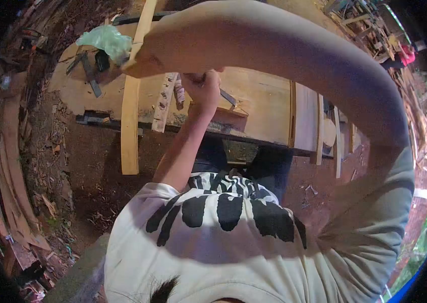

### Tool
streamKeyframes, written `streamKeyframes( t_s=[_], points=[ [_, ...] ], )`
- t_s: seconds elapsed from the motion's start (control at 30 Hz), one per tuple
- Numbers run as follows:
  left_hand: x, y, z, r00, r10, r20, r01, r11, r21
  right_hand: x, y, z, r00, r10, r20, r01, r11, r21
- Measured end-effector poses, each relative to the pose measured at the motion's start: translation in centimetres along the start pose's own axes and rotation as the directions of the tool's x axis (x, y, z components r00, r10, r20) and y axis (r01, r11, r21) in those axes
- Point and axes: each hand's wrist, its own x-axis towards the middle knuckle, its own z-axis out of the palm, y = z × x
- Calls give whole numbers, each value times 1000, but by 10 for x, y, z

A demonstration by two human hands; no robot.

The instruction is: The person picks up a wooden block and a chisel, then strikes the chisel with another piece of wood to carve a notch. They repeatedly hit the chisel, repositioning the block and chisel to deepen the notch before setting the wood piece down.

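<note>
My left hand is closed in a fist round a chisel, its handle hidden by the fingers. The flat metal blade slants down to the right, its tip by a reddish-brown wooden block on the bench. My right forearm sweeps across the top of the view. At its end my right hand lies over a long pale wooden strip; its fingers are mostly hidden. Left of my left hand lies a wooden piece with several notches.
The workbench spans the view before me. A greenish plastic bag and a dark metal square lie at its left. Boards and strips stick out over the right front edge. Scrap wood covers the ground; a person in red is far right.
</note>
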Motion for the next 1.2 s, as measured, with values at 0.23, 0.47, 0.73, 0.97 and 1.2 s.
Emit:
streamKeyframes(
  t_s=[0.23, 0.47, 0.73, 0.97, 1.2],
  points=[
    [-1, -4, -3, 998, 41, 41, -43, 998, 52, -6, 12, 8, 987, 32, 160, -38, 999, 32],
    [-5, -6, -6, 997, -74, -33, 73, 997, -25, 1, 14, 13, 988, 24, 153, -31, 999, 45],
    [-10, -10, -6, 995, -3, 103, -3, 998, 58, 7, 12, 14, 986, -8, 169, -2, 998, 57],
    [-12, 4, 11, 997, -12, -74, 12, 1000, -2, -5, 25, 15, 973, 16, 230, -29, 998, 56],
    [-15, -34, -16, 997, -26, 73, 24, 999, 28, -8, 26, 14, 971, -4, 238, -14, 997, 73]
  ],
)
